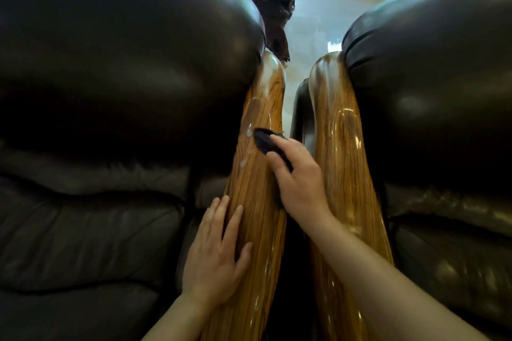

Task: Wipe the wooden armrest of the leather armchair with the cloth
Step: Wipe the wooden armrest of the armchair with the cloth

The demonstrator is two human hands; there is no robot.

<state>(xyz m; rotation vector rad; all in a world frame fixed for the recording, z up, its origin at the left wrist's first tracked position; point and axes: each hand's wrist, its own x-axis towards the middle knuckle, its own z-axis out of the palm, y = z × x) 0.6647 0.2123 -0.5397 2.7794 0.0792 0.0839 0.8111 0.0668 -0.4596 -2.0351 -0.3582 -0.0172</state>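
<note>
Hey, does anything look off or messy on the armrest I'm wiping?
Yes: pale streaks and droplets lie on the left wooden armrest, just ahead of the dark cloth under your right hand. No damage shows.

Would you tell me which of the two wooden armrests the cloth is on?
The left armrest: the right hand presses the dark cloth on it; the right armrest is untouched.

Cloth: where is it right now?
Head view, centre: the dark cloth is under the right hand, pressed on the left wooden armrest, just beyond the left hand resting there.
</note>
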